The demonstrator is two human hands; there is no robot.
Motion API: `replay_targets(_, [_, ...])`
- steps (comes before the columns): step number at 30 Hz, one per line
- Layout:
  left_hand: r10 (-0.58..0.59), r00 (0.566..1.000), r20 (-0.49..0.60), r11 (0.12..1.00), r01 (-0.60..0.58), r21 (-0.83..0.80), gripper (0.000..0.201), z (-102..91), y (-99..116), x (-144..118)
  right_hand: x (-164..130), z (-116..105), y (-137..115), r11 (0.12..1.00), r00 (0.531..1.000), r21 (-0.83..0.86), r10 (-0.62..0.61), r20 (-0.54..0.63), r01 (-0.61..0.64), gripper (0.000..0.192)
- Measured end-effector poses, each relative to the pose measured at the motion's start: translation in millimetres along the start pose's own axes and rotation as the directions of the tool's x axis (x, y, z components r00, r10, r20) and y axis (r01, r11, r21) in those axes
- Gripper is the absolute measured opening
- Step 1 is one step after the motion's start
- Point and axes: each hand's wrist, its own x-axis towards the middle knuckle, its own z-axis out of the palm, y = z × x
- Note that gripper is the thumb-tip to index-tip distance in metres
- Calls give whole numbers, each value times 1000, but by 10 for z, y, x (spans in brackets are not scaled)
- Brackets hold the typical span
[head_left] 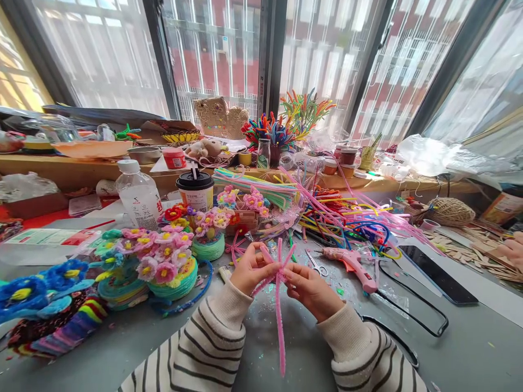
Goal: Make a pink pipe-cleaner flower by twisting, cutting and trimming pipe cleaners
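Pink pipe cleaners (279, 321), crossed at one middle point, hang in the air between my two hands above the grey table. Several short ends fan out at the top and one long end points down toward me. With thumb and fingers my left hand (250, 270) pinches them on the left of the crossing. On the other side my right hand (312, 288) grips them close to the same point. Behind my left hand lies another pink pipe-cleaner star (236, 247). Small scissors (317, 264) and a pink glue gun (354, 267) lie beyond my right hand.
Pipe-cleaner flower pots (171, 280) crowd the left, near a plastic bottle (139, 196) and a lidded cup (195, 190). Loose pipe cleaners (347, 218) are heaped behind. A black cable (425, 307) and a phone (437, 272) lie right; another person's hand (512, 250) shows at the edge.
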Motion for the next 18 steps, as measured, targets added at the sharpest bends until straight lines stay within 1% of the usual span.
replay_targets(2, [-43,999,-34,999,42,-17,43,-2,1,10,7,-5,-7,1000,999,24,-7,-41,8,16])
replay_targets(4, [-113,992,-59,992,109,-68,44,-2,16,15,16,-11,-9,998,995,58,-7,-104,13,17])
replay_targets(7, [-194,980,-31,968,186,-171,46,-6,39,11,32,-26,2,994,982,105,-15,-190,36,18])
replay_targets(10, [-181,983,9,966,180,-186,52,-11,32,4,46,-43,26,989,975,132,-29,-219,60,18])
replay_targets(13, [-162,987,16,978,163,-128,57,-10,2,5,56,-47,48,989,971,125,-43,-234,74,19])
replay_targets(18, [-132,990,-45,990,130,-59,49,10,-18,14,54,-27,39,993,968,73,-74,-239,94,20])
